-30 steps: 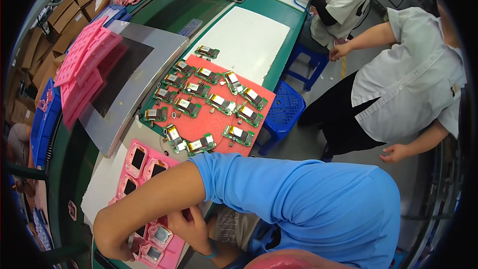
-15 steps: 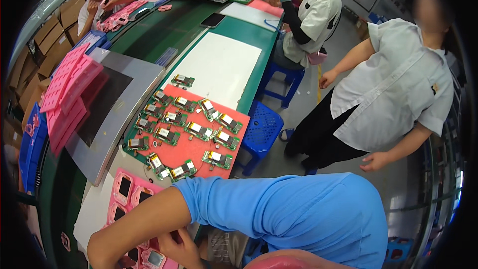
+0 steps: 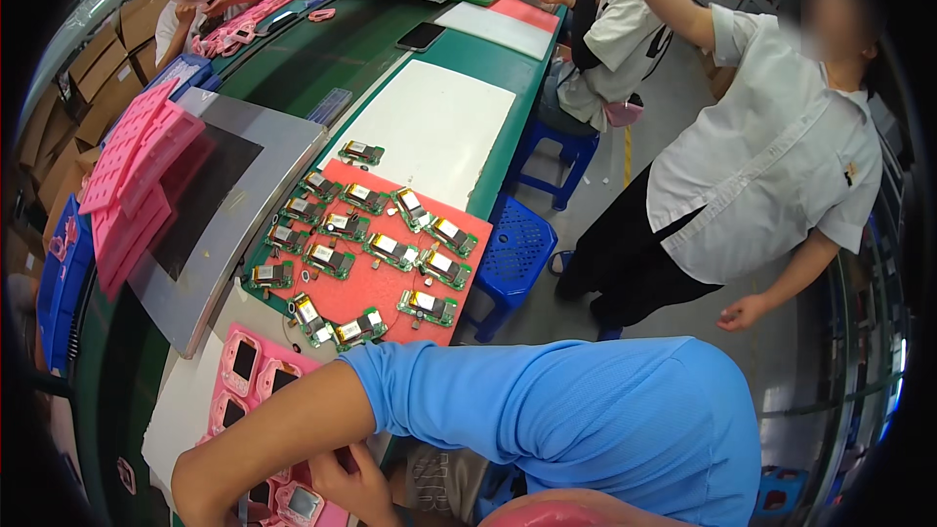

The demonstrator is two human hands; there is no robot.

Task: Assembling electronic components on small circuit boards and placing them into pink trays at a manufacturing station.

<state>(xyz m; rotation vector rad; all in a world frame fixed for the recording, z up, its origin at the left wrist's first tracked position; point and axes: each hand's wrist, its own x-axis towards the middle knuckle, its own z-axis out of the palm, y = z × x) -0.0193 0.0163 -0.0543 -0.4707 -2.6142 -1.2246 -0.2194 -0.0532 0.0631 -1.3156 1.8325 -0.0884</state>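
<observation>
My right arm (image 3: 268,415), in a blue sleeve, reaches across the lower part of the view with the elbow bent; its hand lies outside the picture. Below it is my left hand (image 3: 356,490), fingers curled and partly covered by the right arm. What they hold, if anything, I cannot make out. Pink casings with small dark screens (image 3: 241,359) lie in a pink tray under my arm. Closest to my left hand is a pink casing with a grey screen (image 3: 301,504). Beyond the arm, several green circuit boards with silver batteries (image 3: 392,251) rest on a red mat (image 3: 366,288).
A white sheet (image 3: 429,122) and a phone (image 3: 421,36) lie farther along the bench. Pink trays (image 3: 137,166) are stacked on a grey metal plate (image 3: 229,215) at left. Blue stools (image 3: 512,249) stand at right, near a standing person in white (image 3: 766,156). Other people sit farther back.
The standing person has raised an arm toward the seated co-worker, whose own arms have moved up. My right arm and left hand stay nearly still.
</observation>
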